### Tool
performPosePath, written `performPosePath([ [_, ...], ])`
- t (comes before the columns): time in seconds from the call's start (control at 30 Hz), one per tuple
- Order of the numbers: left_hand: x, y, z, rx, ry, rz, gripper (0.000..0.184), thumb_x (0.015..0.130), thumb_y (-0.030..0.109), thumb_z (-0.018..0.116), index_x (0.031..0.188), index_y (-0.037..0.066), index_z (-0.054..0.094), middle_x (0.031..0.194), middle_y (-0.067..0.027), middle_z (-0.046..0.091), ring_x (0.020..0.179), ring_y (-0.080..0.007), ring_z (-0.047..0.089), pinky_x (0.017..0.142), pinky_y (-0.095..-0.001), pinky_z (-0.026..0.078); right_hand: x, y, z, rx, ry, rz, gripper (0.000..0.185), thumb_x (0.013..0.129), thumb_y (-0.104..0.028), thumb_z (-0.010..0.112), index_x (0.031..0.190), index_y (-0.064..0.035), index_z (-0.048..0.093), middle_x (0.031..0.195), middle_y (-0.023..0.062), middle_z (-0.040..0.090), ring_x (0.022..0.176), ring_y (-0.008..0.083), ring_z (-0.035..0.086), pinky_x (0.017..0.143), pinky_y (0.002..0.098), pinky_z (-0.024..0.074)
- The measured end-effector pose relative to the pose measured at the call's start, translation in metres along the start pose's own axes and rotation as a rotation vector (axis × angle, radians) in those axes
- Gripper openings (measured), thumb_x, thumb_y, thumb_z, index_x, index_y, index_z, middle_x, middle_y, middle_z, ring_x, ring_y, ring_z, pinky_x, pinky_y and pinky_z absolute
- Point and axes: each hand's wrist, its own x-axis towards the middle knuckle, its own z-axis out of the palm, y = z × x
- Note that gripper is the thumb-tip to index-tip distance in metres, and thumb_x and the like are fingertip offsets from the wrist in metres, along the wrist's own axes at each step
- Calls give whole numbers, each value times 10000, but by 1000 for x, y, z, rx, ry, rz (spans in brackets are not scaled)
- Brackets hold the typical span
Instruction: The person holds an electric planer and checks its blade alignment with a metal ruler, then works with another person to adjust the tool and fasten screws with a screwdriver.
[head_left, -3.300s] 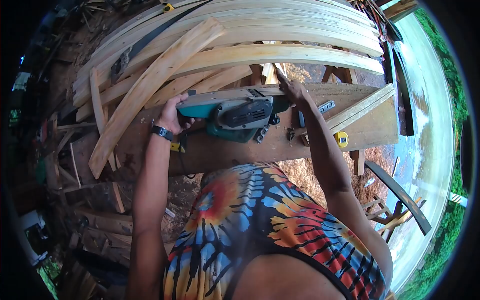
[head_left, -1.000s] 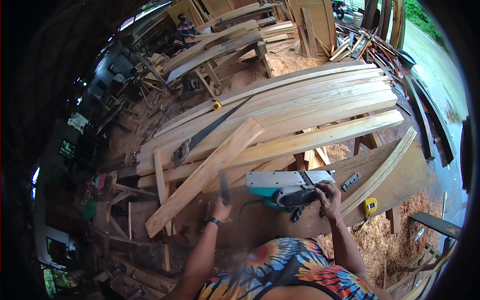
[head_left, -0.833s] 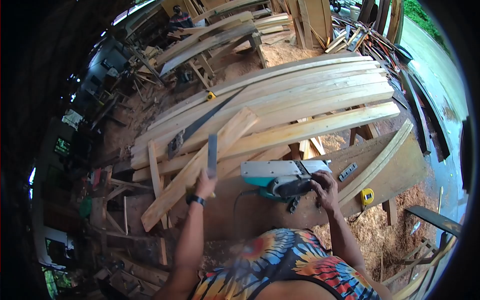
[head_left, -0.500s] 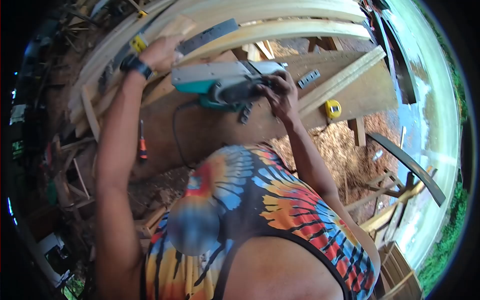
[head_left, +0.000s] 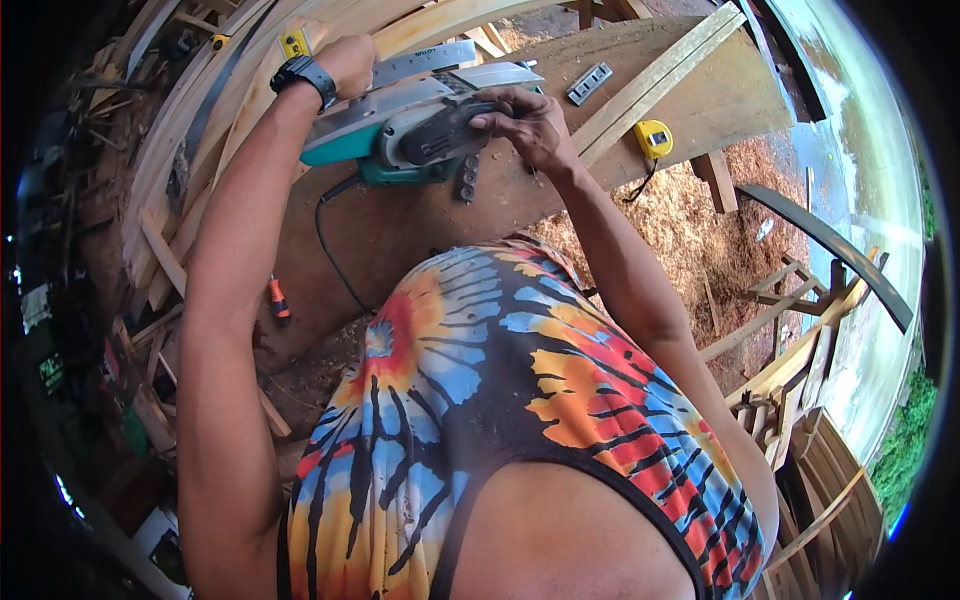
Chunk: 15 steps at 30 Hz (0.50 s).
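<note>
An electric planer (head_left: 375, 150), teal with a grey metal sole and black side cover, is turned on its side above the brown board, its flat sole facing away from me. My right hand (head_left: 528, 128) grips its right end, fingers curled over the cover. My left hand (head_left: 347, 66), wearing a black watch (head_left: 303, 78), is closed on a metal ruler (head_left: 425, 60) marked LOTUS. The ruler's blade lies just beyond the sole; whether they touch I cannot tell. My fist hides the ruler's left end.
On the brown board (head_left: 700, 100) lie a level-like metal piece (head_left: 589, 83), a yellow tape measure (head_left: 653, 139), a long wood strip (head_left: 660, 85) and a screwdriver (head_left: 278, 300). Another yellow tape (head_left: 295, 42) rests on the planks. The planer's cord (head_left: 330, 250) hangs toward me. Wood shavings (head_left: 670, 220) cover the ground.
The ruler has come down closer to the planer's sole, with my left hand nearer the planer. The planer has tilted, its left end lower. The whole view has shifted.
</note>
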Motion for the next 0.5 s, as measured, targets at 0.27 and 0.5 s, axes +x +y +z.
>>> performPosePath([
  [0.27,3,-3,9,0,11,-31,301,772,4,734,1071,2,771,913,-271,728,862,-400,727,799,-458,560,3,7,-4,2,-17,-1,381,848,-193,857,1177,-29,754,1028,61,773,930,111,675,861,292,544],
  [0.5,2,-2,12,-9,36,5,283,787,-6,718,1062,21,780,870,-243,738,827,-361,729,808,-441,554,4,7,-3,-22,-20,-26,378,857,-190,847,1189,-38,751,1015,47,771,933,111,681,860,293,551],
])
